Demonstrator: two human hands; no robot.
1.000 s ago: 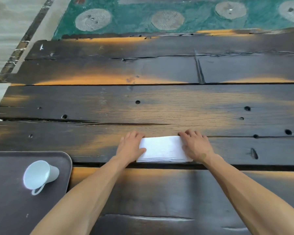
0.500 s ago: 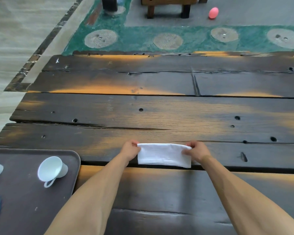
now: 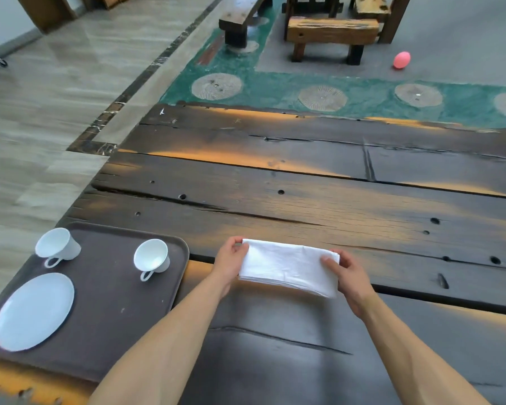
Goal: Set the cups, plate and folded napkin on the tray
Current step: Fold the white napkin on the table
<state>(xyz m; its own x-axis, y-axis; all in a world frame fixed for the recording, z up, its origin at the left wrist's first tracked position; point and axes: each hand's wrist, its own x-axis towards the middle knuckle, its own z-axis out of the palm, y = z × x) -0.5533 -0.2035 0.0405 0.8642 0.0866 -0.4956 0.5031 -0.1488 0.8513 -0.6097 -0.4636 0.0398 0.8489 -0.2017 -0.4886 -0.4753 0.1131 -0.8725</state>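
The left hand (image 3: pixel 231 260) and the right hand (image 3: pixel 346 277) hold a folded white napkin (image 3: pixel 288 266) between them, each pinching one short end with thumb on top and fingers curled underneath. The napkin sits just above the dark plank table (image 3: pixel 304 206), its layered edges showing along the near side, and it is off the tray, to the right of it. The brown tray (image 3: pixel 111 311) lies at the table's near left corner. On it stand two white cups: the left cup (image 3: pixel 57 247) near the far left corner and the right cup (image 3: pixel 152 258) near the far right corner, both with handles turned toward the person. A white plate (image 3: pixel 34 311) lies flat on the tray's near left part, apart from both cups. Beyond the table, a green-bordered rug (image 3: pixel 275 89) covers the floor, with a wooden bench (image 3: pixel 330 35) on it and a pink ball (image 3: pixel 401 60) to the bench's right.
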